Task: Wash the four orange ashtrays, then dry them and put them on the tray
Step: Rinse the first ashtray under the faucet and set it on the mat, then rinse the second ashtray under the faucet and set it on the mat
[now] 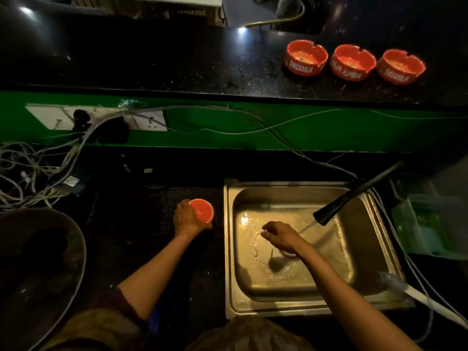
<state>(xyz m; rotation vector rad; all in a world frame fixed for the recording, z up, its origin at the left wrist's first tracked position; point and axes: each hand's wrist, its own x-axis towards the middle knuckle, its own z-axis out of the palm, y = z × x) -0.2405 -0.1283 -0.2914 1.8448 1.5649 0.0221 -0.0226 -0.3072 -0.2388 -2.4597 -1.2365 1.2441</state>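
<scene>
Our left hand (187,219) holds one ashtray (202,210) upside down on the desk (131,239) left of the sink (229,249), likely to drain. Our right hand (279,236), loosely curled and empty, rinses under the tap (354,195). Three ashtrays (352,62) wait far right.

A dim kitchen corner: a black speckled upper counter (177,64) catches glints of overhead light above a green wall band (278,127) strung with loose grey cables (33,173) and a white socket plate (101,117). Below, a stainless steel sink (291,307) glows yellow under a black tap (354,196) with water running. A large dark metal bowl (43,262) sits at lower left; a pale plastic container (425,231) stands at right.
</scene>
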